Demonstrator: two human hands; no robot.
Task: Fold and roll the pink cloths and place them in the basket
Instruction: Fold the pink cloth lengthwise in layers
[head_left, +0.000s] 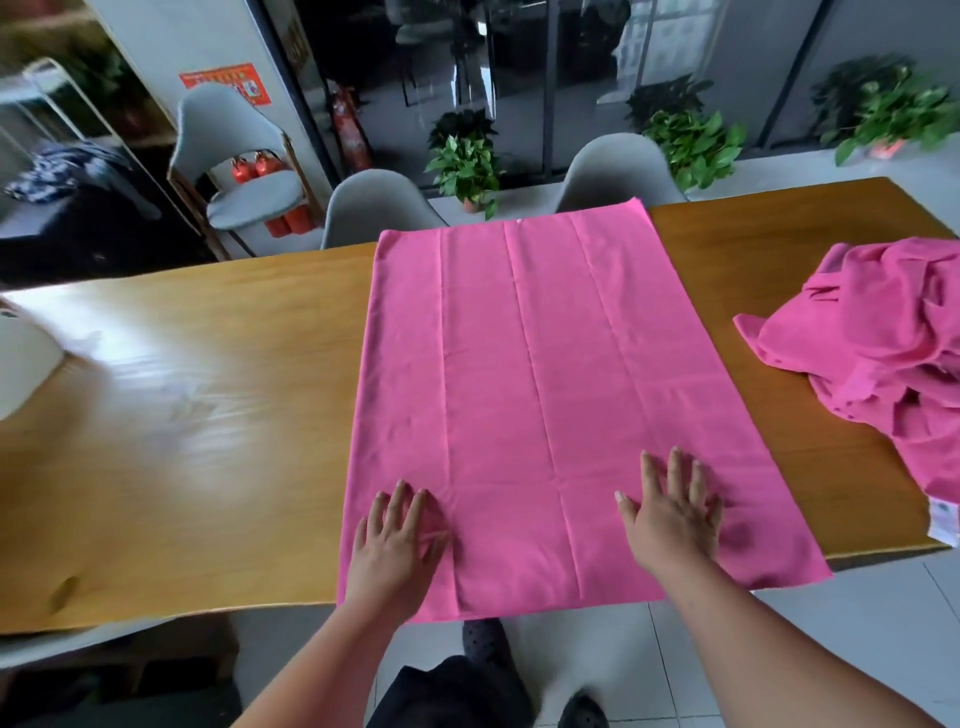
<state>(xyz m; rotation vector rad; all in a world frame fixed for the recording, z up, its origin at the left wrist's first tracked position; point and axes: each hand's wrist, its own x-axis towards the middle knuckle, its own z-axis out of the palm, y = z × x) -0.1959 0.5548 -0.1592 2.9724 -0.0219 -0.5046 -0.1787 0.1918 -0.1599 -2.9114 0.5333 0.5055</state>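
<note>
The pink cloth (545, 389) lies spread flat in the middle of the table (182, 415). It runs from the far edge at 12 o'clock to the near edge at 6, where its hem hangs slightly over. The left hand (397, 540), at about 7 o'clock, and the right hand (672, 519), at about 5, both rest palm-down on the near end. Their fingers are straight and spread and grip nothing.

This looks like smoothing before the first fold. To do it well, sweep the palms outward and away so wrinkles leave at the edges. Then bring one long side over to meet the other, corners matched, so the later roll comes out even. The lengthwise creases could serve as fold guides.

The cloth is thin, matte and limp, a plain rectangle that will slide easily on the glossy wood, so press lightly rather than drag.

At 3 o'clock, well apart from the spread cloth, sits a crumpled heap of pink cloths (883, 353) with a white tag (943, 525) at its near end. At 9 o'clock a pale rounded thing (26, 358) shows at the frame's edge, and I cannot tell whether it is the basket. Grey moulded chairs (374, 208) and potted plants (467, 161) stand beyond the table at 12.
</note>
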